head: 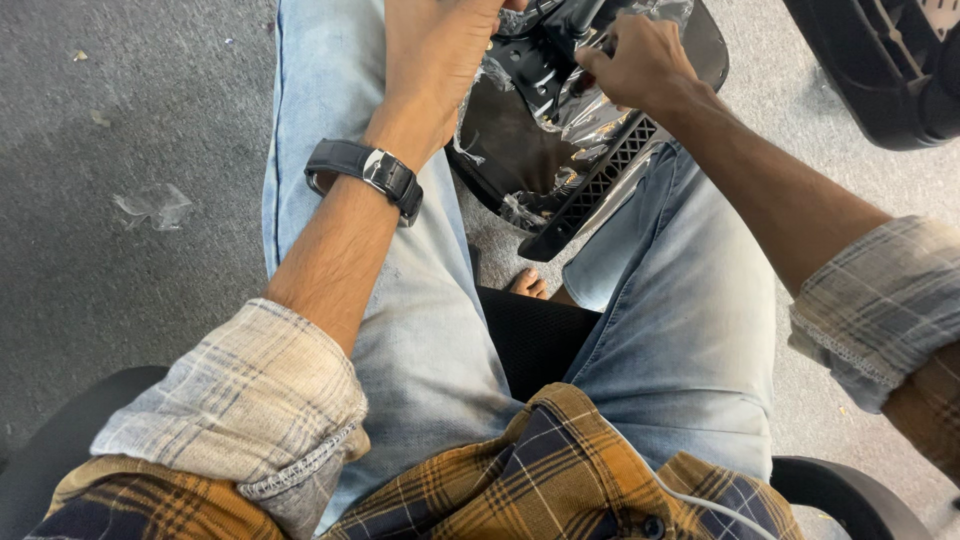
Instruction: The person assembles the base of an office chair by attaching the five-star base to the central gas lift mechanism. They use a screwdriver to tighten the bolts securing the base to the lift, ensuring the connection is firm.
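A black plastic chair part [560, 130] wrapped in clear crinkled film lies between my knees, resting against my right leg. My left hand [435, 50], with a black wristwatch [365, 175] on the wrist, presses on the part's upper left edge at the top of the view. My right hand [635, 60] is closed on the film and a black piece at the part's top. A slotted black edge [600, 190] of the part runs along my right thigh.
I sit on a black chair with armrests [840, 495] at both lower corners. Grey carpet [130, 120] lies all around, with a scrap of clear film [155, 205] at the left. Another black plastic piece [880, 70] sits at the top right.
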